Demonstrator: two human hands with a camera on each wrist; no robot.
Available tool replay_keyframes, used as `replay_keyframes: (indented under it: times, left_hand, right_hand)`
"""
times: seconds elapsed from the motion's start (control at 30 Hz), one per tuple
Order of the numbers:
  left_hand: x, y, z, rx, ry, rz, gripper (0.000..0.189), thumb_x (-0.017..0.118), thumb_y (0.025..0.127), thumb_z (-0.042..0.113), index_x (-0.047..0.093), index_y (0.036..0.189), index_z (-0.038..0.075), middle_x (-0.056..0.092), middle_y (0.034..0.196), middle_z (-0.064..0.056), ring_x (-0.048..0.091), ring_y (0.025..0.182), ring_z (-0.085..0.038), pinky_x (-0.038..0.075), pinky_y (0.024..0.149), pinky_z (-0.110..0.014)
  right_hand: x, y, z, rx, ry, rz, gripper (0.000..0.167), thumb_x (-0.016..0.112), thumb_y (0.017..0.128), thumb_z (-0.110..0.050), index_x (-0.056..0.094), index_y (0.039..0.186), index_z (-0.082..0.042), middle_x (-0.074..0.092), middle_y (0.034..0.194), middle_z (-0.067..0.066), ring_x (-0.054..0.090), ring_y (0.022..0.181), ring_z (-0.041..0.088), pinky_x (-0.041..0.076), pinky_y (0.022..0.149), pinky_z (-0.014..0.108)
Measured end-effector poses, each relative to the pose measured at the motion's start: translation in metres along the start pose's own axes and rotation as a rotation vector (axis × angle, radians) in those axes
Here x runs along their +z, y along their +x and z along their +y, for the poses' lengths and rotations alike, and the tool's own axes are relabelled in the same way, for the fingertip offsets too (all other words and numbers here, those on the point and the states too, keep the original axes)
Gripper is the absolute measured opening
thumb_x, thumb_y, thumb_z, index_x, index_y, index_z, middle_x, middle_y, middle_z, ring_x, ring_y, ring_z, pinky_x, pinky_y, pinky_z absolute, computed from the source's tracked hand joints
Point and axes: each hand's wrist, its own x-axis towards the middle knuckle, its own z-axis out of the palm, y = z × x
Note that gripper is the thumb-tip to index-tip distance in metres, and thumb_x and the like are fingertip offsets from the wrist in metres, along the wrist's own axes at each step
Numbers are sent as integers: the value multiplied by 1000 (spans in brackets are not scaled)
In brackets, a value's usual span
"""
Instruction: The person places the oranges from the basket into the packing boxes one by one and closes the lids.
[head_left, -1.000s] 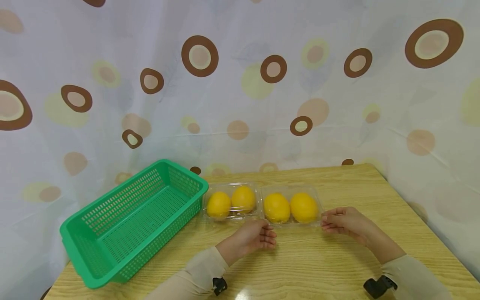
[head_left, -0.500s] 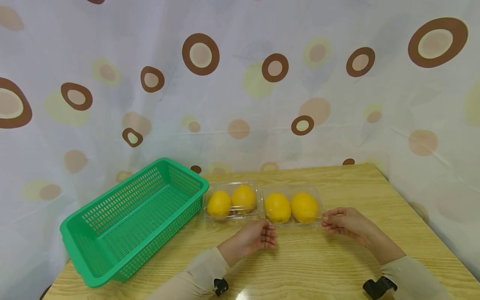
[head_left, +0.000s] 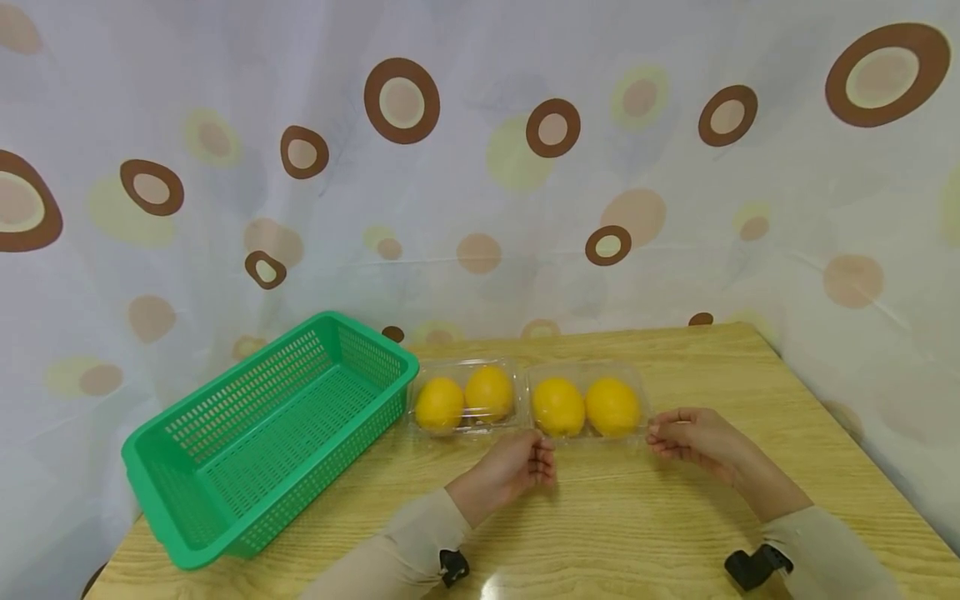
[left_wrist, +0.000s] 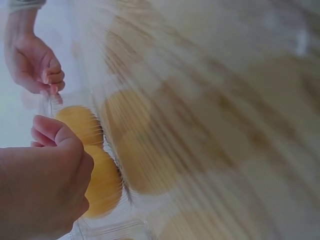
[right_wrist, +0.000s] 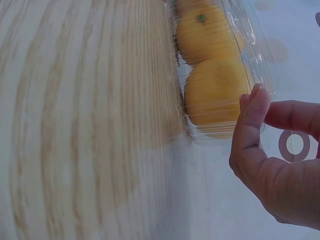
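Observation:
Two clear plastic boxes stand side by side on the wooden table, each with two yellow-orange round fruits inside. At the near left corner of the right box [head_left: 630, 375], my left hand [head_left: 506, 468] pinches the rim between thumb and curled fingers. My right hand [head_left: 701, 437] pinches the same box's near right edge, and in the right wrist view the thumb and index finger meet at that rim. Its fruits [right_wrist: 215, 95] show through the plastic, one with a green stem mark. The left box [head_left: 468, 364] rests against it, touched by neither hand.
A green perforated plastic basket [head_left: 300, 483] sits slantwise on the left of the table [head_left: 622, 533], its far right end close to the left box. A patterned curtain [head_left: 480, 183] hangs behind the table. The table's right edge slopes beyond my right hand.
My left forearm has shifted slightly to the right. Both hands keep their hold at the right box's near corners. The scene sits a little higher in the head view.

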Motion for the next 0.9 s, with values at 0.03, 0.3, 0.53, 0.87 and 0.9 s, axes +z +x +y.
replay_keyframes:
  times: [0.03, 0.3, 0.53, 0.87, 0.9]
  left_hand:
    - [1, 1, 0, 3, -3, 8, 23, 33, 100, 8, 51, 86, 4, 50, 69, -2, 50, 61, -13, 47, 61, -25]
    - [5, 4, -1, 4, -5, 73, 23, 34, 98, 4, 53, 84, 4, 49, 68, -2, 47, 60, -13, 46, 59, -24]
    - [9, 5, 1, 0, -30, 99, 23, 33, 100, 6, 51, 87, 2, 49, 68, -2, 47, 59, -13, 47, 58, -24]
    - [12, 8, 0, -15, -53, 131, 27, 32, 102, 12, 53, 89, 3, 50, 68, -2, 48, 60, -15, 48, 61, -27]
    - [12, 8, 0, -15, -56, 132, 28, 31, 103, 13, 53, 88, 3, 51, 67, -2, 48, 59, -15, 48, 61, -27]
  right_hand:
    - [0, 0, 0, 0, 1, -1, 32, 53, 96, -6, 45, 118, 17, 68, 92, 5, 68, 82, 13, 55, 74, 25]
    - [-2, 1, -1, 3, 12, -3, 34, 52, 97, -6, 43, 120, 18, 68, 92, 5, 68, 83, 14, 55, 75, 25]
    - [-2, 5, -3, 8, 1, 41, 40, 53, 97, -8, 40, 123, 19, 68, 93, 6, 68, 81, 12, 55, 75, 25]
    - [2, 10, -7, 9, 8, 76, 41, 54, 97, -7, 40, 124, 21, 67, 90, 3, 68, 80, 12, 55, 75, 26]
    - [2, 11, -7, 6, 11, 76, 41, 54, 96, -6, 40, 124, 21, 67, 90, 3, 68, 80, 12, 55, 75, 26]
